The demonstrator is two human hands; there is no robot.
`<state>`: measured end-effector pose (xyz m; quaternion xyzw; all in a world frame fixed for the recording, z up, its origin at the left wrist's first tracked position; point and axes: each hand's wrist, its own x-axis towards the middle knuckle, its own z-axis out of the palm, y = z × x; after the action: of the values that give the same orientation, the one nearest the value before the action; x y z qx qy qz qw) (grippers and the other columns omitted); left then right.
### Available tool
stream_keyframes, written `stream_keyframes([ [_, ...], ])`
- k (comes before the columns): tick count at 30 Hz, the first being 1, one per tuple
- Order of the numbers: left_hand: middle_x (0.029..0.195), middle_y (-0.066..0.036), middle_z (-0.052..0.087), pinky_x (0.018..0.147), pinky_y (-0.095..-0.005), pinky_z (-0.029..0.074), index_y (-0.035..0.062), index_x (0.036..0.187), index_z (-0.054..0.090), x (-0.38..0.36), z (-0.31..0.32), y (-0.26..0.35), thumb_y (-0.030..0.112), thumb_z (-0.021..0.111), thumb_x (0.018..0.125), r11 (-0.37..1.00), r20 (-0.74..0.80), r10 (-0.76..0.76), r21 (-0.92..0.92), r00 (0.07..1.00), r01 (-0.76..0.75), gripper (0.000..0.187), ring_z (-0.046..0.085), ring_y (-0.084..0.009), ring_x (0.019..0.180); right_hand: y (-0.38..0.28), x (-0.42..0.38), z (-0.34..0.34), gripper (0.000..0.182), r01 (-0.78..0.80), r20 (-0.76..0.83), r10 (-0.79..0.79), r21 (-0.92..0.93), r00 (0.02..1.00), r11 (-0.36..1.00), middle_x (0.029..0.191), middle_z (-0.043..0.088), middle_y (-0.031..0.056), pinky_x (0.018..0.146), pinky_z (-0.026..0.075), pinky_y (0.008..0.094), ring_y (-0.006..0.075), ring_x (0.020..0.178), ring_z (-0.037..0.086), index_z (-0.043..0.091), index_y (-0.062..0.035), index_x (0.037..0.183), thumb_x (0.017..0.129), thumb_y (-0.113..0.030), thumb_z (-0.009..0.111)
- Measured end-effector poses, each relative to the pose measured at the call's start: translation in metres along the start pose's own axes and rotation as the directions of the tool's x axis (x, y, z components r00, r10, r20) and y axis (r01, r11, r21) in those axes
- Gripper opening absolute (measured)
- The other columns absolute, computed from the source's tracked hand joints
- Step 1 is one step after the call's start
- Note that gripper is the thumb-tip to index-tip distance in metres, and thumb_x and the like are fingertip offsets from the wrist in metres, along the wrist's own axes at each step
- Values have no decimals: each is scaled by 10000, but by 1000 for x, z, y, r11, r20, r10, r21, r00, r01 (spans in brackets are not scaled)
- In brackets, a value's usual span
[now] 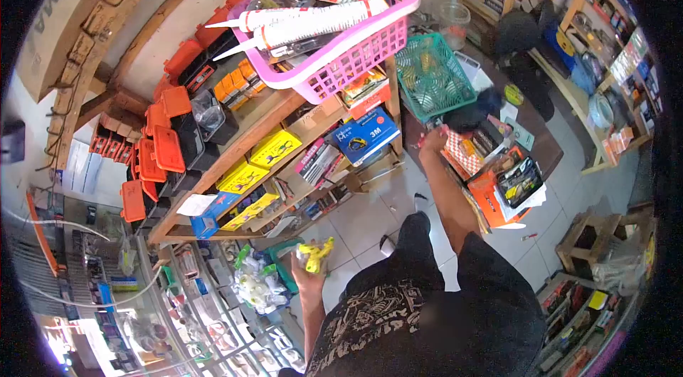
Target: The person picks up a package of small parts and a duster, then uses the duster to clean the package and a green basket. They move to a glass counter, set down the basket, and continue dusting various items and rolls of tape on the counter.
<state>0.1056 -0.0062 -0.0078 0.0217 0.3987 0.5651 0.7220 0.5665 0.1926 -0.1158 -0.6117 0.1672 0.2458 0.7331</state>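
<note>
My left hand [308, 278] is closed around a bright yellow plastic item [317, 256] in what looks like clear wrapping, held low near the glass display shelves. A bag of white fittings [257, 286] hangs or lies just left of it. My right arm reaches forward, and my right hand [434, 139] is closed at the near edge of the cluttered table, just below the green basket [434, 78]. Something reddish shows at its fingertips; I cannot tell what it is. Right beside this hand sits an orange box [484, 195] with packets and a black-framed pack [520, 182].
A pink basket [341, 67] of silicone sealant tubes [313, 25] sits atop a wooden shelf [242, 153]. Orange-lidded bins [168, 153] line its left side. Yellow boxes [276, 148] and a blue 3M box [368, 136] fill lower levels. A wooden stool [594, 238] stands at right on the tiled floor [359, 224].
</note>
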Motion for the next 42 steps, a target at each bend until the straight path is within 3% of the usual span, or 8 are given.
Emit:
stream_keyframes([
  [7,1158,-225,579,943,-446,449,8,1312,385,-8,5,-5,-74,617,833,-3,750,251,632,611,-775,539,584,-312,1055,57,19,-16,547,606,-68,-639,-253,766,754,1142,568,201,951,396,428,331,1080,537,458,67,1220,777,-157,689],
  [12,1165,-248,578,1012,-449,378,-60,1256,502,34,-11,-8,76,553,860,640,193,16,752,981,-158,421,544,-363,1131,24,-96,-55,535,507,9,-596,-536,803,675,1187,521,229,977,382,415,333,1097,523,458,66,1230,814,-167,702],
  [15,1163,-271,572,1013,-456,367,-86,1240,510,35,58,-15,171,541,844,-193,638,-83,743,765,-641,473,542,-409,1099,41,-145,-99,592,350,543,-166,-257,823,901,1303,430,235,941,442,377,305,1068,543,400,6,1317,877,-288,665],
  [19,1117,-136,619,915,-389,447,-12,1140,577,88,124,-43,144,560,919,702,-62,-119,701,991,128,270,582,-248,1061,20,-225,-126,598,33,749,398,-487,529,873,1119,560,176,643,545,302,170,831,612,353,-6,1327,917,-354,612],
  [33,1171,-95,579,818,-328,487,31,1275,472,187,351,-36,79,662,863,436,391,-4,829,920,-350,456,585,-182,1009,-60,-173,63,313,-83,779,-139,239,612,968,1065,626,154,791,564,318,211,881,678,515,32,1176,925,-143,584],
  [35,1162,-171,566,889,-334,451,18,1278,455,245,355,-34,324,613,919,311,736,15,640,677,-703,498,501,-194,1183,-119,-162,62,772,-342,934,82,45,349,939,1446,318,284,1052,375,413,289,1292,444,55,32,1478,943,-197,563],
  [39,1240,-120,573,1056,-427,396,40,1302,481,335,369,-39,183,595,923,419,798,166,474,579,-774,421,575,-245,1087,-84,-163,97,581,-205,844,-66,204,532,957,1278,453,200,970,433,408,265,1146,533,263,-14,1344,906,-212,590],
  [42,1288,-136,537,1023,-483,389,77,1333,459,344,378,-55,299,619,885,-198,778,315,615,544,-764,524,517,-315,1154,-73,-166,83,361,-19,723,-107,164,682,986,1094,612,129,880,489,360,205,995,635,521,-2,1197,896,-193,571],
])
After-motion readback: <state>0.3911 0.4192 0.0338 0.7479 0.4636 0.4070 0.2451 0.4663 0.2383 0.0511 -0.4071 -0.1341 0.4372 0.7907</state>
